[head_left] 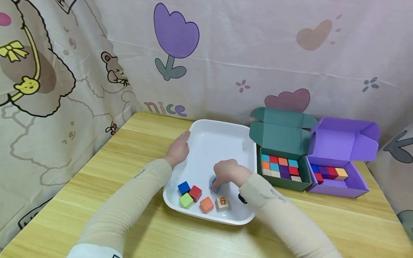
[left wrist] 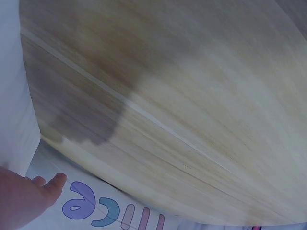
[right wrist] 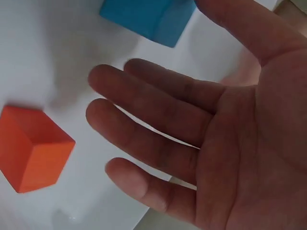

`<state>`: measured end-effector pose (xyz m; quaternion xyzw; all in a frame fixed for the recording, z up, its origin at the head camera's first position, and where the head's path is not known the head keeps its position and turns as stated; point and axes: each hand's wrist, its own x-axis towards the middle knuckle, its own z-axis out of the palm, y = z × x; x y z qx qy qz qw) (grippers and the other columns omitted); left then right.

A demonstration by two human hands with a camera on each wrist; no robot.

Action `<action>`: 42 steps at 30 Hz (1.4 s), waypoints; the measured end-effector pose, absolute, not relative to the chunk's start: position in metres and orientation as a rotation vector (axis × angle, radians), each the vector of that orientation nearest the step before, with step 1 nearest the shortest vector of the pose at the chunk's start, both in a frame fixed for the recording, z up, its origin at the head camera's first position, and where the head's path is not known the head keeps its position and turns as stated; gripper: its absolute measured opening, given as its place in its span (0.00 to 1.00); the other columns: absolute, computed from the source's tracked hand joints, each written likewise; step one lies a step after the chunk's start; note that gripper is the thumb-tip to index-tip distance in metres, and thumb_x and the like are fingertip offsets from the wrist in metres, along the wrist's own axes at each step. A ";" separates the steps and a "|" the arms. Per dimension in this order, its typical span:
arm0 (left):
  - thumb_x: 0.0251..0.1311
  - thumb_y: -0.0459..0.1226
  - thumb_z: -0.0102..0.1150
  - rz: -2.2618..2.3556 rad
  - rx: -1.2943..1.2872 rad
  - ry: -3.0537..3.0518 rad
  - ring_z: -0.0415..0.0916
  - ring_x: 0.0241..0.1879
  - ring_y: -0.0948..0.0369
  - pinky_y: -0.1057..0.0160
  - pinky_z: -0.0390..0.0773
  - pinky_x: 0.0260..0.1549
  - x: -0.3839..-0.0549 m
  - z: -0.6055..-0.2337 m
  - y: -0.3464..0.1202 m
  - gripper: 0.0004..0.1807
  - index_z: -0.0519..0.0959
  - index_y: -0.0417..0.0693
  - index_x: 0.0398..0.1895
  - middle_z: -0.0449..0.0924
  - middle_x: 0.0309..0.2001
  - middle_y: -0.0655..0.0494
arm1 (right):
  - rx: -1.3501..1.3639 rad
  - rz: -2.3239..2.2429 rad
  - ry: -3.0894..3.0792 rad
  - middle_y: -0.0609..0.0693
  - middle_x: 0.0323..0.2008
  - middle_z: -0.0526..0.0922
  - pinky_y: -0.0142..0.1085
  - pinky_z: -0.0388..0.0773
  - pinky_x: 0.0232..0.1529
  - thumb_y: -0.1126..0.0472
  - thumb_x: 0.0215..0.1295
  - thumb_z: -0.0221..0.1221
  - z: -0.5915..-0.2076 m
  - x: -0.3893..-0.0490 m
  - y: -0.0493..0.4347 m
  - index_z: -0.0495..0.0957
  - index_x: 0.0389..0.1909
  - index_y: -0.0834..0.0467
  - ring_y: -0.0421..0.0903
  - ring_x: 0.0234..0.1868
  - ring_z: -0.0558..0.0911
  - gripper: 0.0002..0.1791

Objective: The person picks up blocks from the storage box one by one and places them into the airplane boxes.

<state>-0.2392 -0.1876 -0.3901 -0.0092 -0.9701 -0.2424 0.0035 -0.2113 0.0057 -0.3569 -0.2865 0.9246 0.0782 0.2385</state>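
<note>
My left hand rests along the left rim of a white tray, fingers pointing to the back. In the left wrist view, part of that hand shows at the lower left. Over the tray's front half, my right hand reaches down at a light blue cube. In the right wrist view its fingers are extended and apart, with the thumb tip right at a corner of the blue cube. An orange cube lies beyond the fingertips.
Dark blue, red, green and orange cubes and a wooden cube marked 6 lie at the tray's front. Right of it stand lidded-open green and purple boxes containing cubes. A printed curtain hangs behind.
</note>
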 end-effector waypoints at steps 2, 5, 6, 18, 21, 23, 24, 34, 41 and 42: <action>0.68 0.30 0.30 -0.777 -0.026 -3.037 0.46 0.73 0.49 0.55 0.48 0.73 -0.239 -0.390 -0.188 0.28 0.49 0.36 0.72 0.48 0.73 0.42 | -0.788 0.224 2.526 0.43 0.21 0.73 0.32 0.68 0.27 0.42 0.50 0.66 -0.358 -0.210 0.004 0.77 0.26 0.53 0.40 0.25 0.69 0.18; 0.68 0.31 0.30 -0.786 -0.023 -3.034 0.46 0.73 0.49 0.55 0.48 0.73 -0.238 -0.389 -0.187 0.28 0.49 0.36 0.72 0.48 0.73 0.42 | -0.802 0.206 2.517 0.43 0.21 0.73 0.32 0.67 0.27 0.45 0.51 0.66 -0.360 -0.209 0.003 0.75 0.25 0.53 0.40 0.25 0.69 0.16; 0.68 0.31 0.30 -0.793 -0.018 -3.035 0.46 0.73 0.49 0.55 0.48 0.73 -0.238 -0.389 -0.187 0.28 0.48 0.36 0.72 0.48 0.73 0.43 | -0.807 0.202 2.515 0.43 0.21 0.73 0.31 0.67 0.26 0.46 0.51 0.66 -0.360 -0.210 0.003 0.75 0.24 0.53 0.40 0.25 0.69 0.16; 0.69 0.31 0.30 -0.805 0.001 -3.040 0.45 0.73 0.50 0.55 0.48 0.74 -0.237 -0.389 -0.185 0.28 0.49 0.38 0.72 0.47 0.74 0.44 | -0.849 -0.108 2.528 0.47 0.29 0.76 0.33 0.73 0.34 0.58 0.54 0.66 -0.349 -0.213 0.006 0.77 0.37 0.56 0.45 0.32 0.73 0.11; 0.69 0.31 0.30 -0.805 -0.002 -3.040 0.45 0.73 0.50 0.55 0.48 0.73 -0.237 -0.389 -0.184 0.28 0.48 0.37 0.72 0.47 0.74 0.43 | -0.876 -0.173 2.549 0.48 0.32 0.77 0.35 0.75 0.38 0.59 0.54 0.66 -0.345 -0.215 0.009 0.77 0.42 0.56 0.45 0.34 0.74 0.14; 0.69 0.32 0.30 -0.806 -0.005 -3.042 0.45 0.73 0.50 0.55 0.48 0.73 -0.238 -0.390 -0.184 0.28 0.48 0.37 0.72 0.47 0.74 0.43 | -0.895 -0.214 2.564 0.48 0.34 0.78 0.35 0.77 0.40 0.59 0.54 0.66 -0.343 -0.217 0.010 0.77 0.43 0.56 0.45 0.35 0.74 0.15; 0.69 0.32 0.30 -0.812 -0.003 -3.041 0.45 0.73 0.50 0.55 0.48 0.73 -0.238 -0.390 -0.184 0.28 0.48 0.38 0.72 0.47 0.74 0.44 | -0.902 -0.233 2.572 0.48 0.34 0.79 0.35 0.77 0.41 0.59 0.54 0.66 -0.341 -0.217 0.011 0.77 0.44 0.56 0.45 0.36 0.74 0.16; 0.69 0.31 0.31 -0.799 -0.016 -3.041 0.45 0.73 0.49 0.54 0.48 0.73 -0.239 -0.391 -0.186 0.28 0.48 0.37 0.72 0.47 0.74 0.43 | -0.919 -0.330 2.622 0.50 0.40 0.80 0.37 0.80 0.44 0.58 0.54 0.66 -0.327 -0.223 0.020 0.74 0.47 0.56 0.46 0.37 0.75 0.19; 0.68 0.30 0.32 -0.784 -0.026 -3.035 0.46 0.73 0.48 0.53 0.49 0.73 -0.239 -0.390 -0.187 0.29 0.48 0.36 0.72 0.47 0.73 0.41 | -0.984 -0.384 2.641 0.50 0.40 0.81 0.37 0.81 0.44 0.60 0.54 0.65 -0.315 -0.226 0.037 0.76 0.45 0.56 0.45 0.38 0.76 0.17; 0.68 0.30 0.32 -0.782 -0.026 -3.035 0.46 0.73 0.48 0.53 0.49 0.73 -0.238 -0.390 -0.187 0.28 0.49 0.36 0.72 0.48 0.73 0.41 | -1.001 -0.394 2.641 0.50 0.39 0.81 0.37 0.81 0.44 0.61 0.54 0.65 -0.313 -0.226 0.041 0.77 0.45 0.57 0.45 0.38 0.76 0.16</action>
